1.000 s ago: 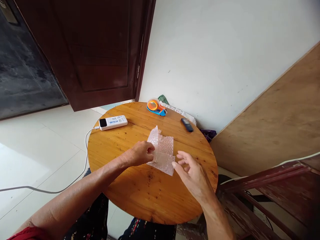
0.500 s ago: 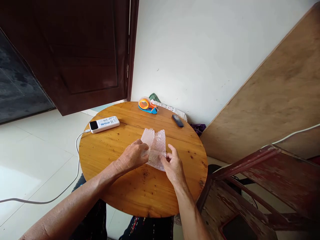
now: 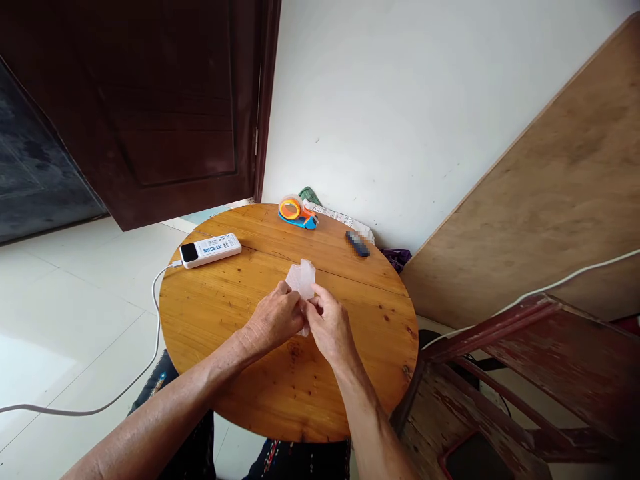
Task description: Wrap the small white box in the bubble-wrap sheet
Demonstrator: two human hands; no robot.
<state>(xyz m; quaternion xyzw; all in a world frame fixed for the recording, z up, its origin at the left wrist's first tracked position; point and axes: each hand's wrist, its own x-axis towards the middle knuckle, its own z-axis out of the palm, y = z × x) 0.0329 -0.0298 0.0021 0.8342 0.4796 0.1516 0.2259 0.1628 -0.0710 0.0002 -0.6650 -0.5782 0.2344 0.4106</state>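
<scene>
A small piece of bubble wrap [image 3: 301, 279], folded narrow, is between my hands over the middle of the round wooden table [image 3: 215, 293]. My left hand [image 3: 279, 312] is closed on its left side, fingers curled. From the right, my right hand [image 3: 326, 321] pinches the other side, its fingertips close to those of my left hand. Part of the wrap sticks out beyond the fingers and a small bit shows below them. Whatever may lie inside the folds is hidden.
An orange and blue tape dispenser [image 3: 298, 212] stands at the table's far edge. A dark blurred object [image 3: 357, 244] lies to its right. At the left is a white power bank [image 3: 211, 251] with a white cable [image 3: 156, 333]. A wooden chair [image 3: 500, 373] stands at the right.
My right hand has moved left, towards my left hand. The bubble wrap, spread wider before, is now folded over into a narrower piece.
</scene>
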